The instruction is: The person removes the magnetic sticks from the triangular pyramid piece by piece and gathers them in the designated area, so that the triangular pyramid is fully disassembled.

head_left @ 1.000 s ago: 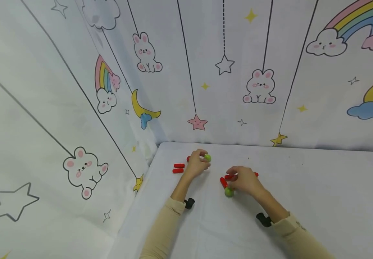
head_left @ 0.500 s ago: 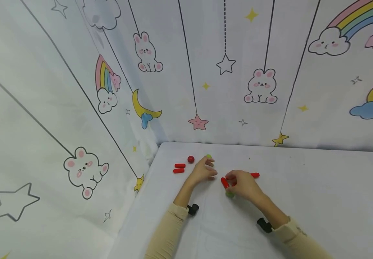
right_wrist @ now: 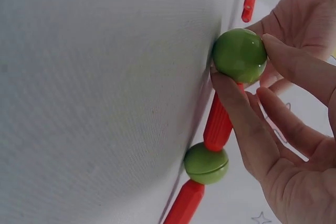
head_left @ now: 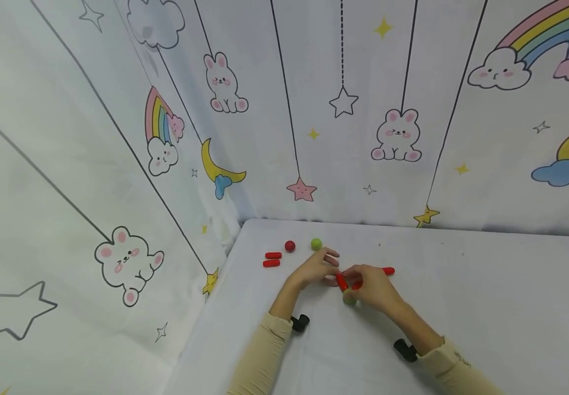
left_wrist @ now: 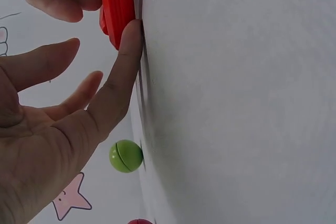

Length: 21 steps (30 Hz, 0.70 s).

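Observation:
My right hand pinches a green ball between thumb and fingers. From this ball a red stick runs to a second green ball, with another red stick beyond it. In the head view my right hand hides the second ball. A further red stick slants away from the pinched ball. My left hand lies beside it with fingers loosely extended, one fingertip at the end of that stick.
On the white table, a red ball and a loose green ball lie toward the back left. Two loose red sticks lie side by side left of them. A patterned curtain stands behind and to the left.
My left hand has come away from the loose green ball, moving right and nearer to reach the slanted red stick. The right hand has shifted slightly down over the joined pieces.

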Motion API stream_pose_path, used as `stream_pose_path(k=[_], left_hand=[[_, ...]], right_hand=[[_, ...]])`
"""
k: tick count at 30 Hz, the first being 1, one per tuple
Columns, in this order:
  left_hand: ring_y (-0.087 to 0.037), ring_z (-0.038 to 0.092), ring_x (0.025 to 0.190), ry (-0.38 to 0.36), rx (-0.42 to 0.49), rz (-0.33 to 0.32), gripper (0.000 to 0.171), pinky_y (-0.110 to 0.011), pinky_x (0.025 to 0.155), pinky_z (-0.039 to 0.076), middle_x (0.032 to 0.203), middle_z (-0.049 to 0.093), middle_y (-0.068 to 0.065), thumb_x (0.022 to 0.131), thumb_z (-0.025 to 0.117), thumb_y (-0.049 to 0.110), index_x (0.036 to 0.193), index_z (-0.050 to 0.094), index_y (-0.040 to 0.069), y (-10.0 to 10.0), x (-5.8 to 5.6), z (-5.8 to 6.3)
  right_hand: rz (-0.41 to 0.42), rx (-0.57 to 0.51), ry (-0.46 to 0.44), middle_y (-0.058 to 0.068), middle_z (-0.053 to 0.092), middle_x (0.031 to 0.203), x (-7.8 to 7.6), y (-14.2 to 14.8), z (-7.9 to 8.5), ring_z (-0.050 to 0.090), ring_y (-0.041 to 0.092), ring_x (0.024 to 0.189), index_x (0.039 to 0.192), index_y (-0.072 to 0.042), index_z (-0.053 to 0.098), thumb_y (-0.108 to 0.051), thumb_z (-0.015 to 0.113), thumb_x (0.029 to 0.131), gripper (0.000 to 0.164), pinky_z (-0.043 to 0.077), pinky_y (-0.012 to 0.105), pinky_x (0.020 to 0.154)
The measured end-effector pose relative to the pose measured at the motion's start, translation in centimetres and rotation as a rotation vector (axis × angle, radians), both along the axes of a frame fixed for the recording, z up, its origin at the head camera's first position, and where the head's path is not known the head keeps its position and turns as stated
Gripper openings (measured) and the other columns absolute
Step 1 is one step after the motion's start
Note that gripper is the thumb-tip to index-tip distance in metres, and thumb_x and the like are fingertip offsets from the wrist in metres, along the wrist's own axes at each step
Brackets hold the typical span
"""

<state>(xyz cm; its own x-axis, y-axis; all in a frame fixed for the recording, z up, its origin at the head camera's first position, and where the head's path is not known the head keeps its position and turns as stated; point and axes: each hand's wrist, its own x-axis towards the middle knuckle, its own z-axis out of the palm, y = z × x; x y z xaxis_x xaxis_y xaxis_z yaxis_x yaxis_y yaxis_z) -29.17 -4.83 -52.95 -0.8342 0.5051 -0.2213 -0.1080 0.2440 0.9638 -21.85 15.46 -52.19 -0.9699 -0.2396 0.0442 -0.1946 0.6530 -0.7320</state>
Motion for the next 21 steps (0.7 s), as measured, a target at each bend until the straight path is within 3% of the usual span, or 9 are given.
stream_pose_path(k=[8,13,16,21], left_hand=[[-0.022,0.067,0.095,0.05,-0.061,0.025,0.044,-0.043,0.085,0.062,0.122,0.062,-0.021,0.095,0.069,-0.002,0.137,0.056,-0.004,-0.3,0.2,0.0],[-0.017,0.066,0.094,0.122,-0.151,0.009,0.047,-0.031,0.082,0.057,0.118,0.067,-0.017,0.09,0.076,0.005,0.135,0.061,0.001,-0.9,0.1,-0.1],[-0.016,0.068,0.091,0.1,-0.146,0.003,0.048,-0.029,0.079,0.057,0.116,0.067,-0.017,0.089,0.078,0.004,0.134,0.062,0.001,-1.3,0.2,-0.4],[-0.021,0.072,0.091,-0.015,-0.051,-0.002,0.05,-0.036,0.079,0.063,0.12,0.063,-0.021,0.089,0.075,-0.004,0.137,0.058,-0.003,-1.8,0.5,-0.6]], right_hand=[[-0.001,-0.006,0.011,0.005,0.076,0.106,0.2,0.3,0.1,0.07,0.026,0.099,0.119,-0.006,0.075,-0.012,0.093,0.078,0.045,0.06,0.046,0.087],[-0.018,-0.006,-0.008,0.005,0.076,0.109,0.2,0.5,0.1,0.07,0.025,0.1,0.121,-0.007,0.075,-0.013,0.093,0.078,0.046,0.06,0.044,0.086],[-0.015,-0.014,-0.016,0.005,0.077,0.109,0.2,0.4,0.1,0.07,0.026,0.101,0.12,-0.006,0.075,-0.012,0.093,0.078,0.046,0.06,0.045,0.088],[-0.009,-0.02,-0.015,0.005,0.077,0.109,0.1,0.5,0.0,0.07,0.026,0.101,0.119,-0.006,0.076,-0.012,0.093,0.078,0.045,0.059,0.048,0.09]])
